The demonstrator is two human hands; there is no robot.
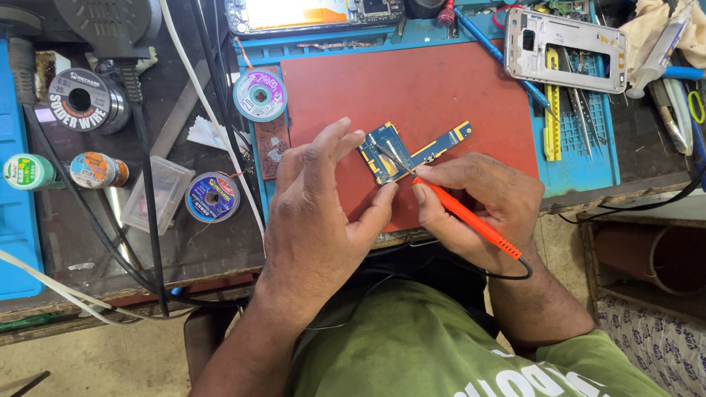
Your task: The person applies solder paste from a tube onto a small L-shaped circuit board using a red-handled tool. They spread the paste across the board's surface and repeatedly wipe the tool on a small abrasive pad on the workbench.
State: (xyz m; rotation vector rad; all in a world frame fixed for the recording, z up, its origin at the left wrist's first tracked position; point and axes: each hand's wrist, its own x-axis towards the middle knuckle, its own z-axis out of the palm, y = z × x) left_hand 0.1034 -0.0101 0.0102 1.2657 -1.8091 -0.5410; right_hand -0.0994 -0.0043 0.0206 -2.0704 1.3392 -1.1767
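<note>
A small blue and gold circuit board lies on a red work mat. My left hand rests on the mat with fingers spread, its fingertips touching the board's left edge. My right hand grips an orange probe like a pen. The probe's metal tip touches the board near its middle. A black cable runs from the probe's back end under my right wrist.
A white phone frame, tweezers and a yellow tool lie right of the mat on a blue mat. Solder wire spools, small jars and a clear plastic box sit left. A lit phone screen lies at the back.
</note>
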